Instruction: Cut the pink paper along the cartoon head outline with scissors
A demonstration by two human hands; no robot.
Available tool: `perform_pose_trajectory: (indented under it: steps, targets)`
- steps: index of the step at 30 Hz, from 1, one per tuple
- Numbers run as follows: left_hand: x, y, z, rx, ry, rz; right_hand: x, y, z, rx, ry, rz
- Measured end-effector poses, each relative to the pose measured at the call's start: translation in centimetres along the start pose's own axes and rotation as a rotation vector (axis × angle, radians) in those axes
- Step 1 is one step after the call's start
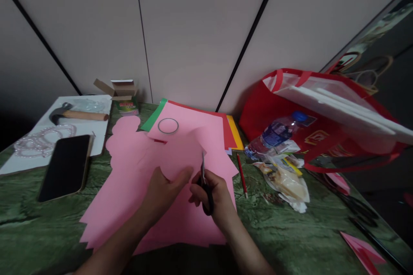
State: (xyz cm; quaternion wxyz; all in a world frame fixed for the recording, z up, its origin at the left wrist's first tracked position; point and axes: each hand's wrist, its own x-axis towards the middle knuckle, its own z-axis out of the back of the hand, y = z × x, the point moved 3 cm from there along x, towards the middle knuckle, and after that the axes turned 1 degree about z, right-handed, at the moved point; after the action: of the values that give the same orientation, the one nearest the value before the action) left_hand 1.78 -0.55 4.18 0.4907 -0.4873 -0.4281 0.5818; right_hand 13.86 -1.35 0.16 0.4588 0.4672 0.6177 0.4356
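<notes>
My right hand (217, 191) is closed around black-handled scissors (208, 200), whose blades point away from me at the edge of a piece of pink paper (180, 150). My left hand (164, 187) grips the near edge of that piece between thumb and fingers, just left of the scissors. Whether the blades are open or closed on the paper is hard to make out. Beneath both hands lie more pink sheets (116, 206) with scalloped and jagged edges. A dark ring (168, 126) rests on the pink paper at the back.
A phone (66, 167), bead strings (45, 139) and a claw hammer (84, 114) lie at left, near a small open box (125, 99). To the right are a red pencil (241, 176), a plastic bottle (274, 135), crumpled wrappers (287, 180) and a red bag (258, 103).
</notes>
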Motion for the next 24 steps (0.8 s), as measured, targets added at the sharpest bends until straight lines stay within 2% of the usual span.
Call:
perform_pose_trajectory:
  steps: [6, 9, 11, 16, 21, 24]
  targets:
    - [0.3, 1.1, 0.5, 0.102, -0.050, 0.029, -0.2, -0.4, 0.2, -0.010, 0.022, 0.043]
    - [0.5, 1.6, 0.6, 0.153, -0.029, 0.048, -0.1, -0.7, 0.3, -0.003, 0.019, 0.059]
    - [0.6, 1.6, 0.7, 0.142, -0.016, 0.030, 0.0, -0.8, 0.2, 0.012, 0.014, 0.064]
    - [0.8, 1.2, 1.1, 0.040, -0.101, -0.006, 0.3, -0.6, 0.5, 0.067, -0.065, 0.115]
    - [0.8, 0.6, 0.9, 0.026, 0.035, -0.007, 0.4, 0.0, 0.8, 0.147, -0.107, 0.197]
    - [0.8, 0.7, 0.7, 0.049, 0.064, -0.019, 0.4, 0.2, 0.9, 0.178, -0.121, 0.219]
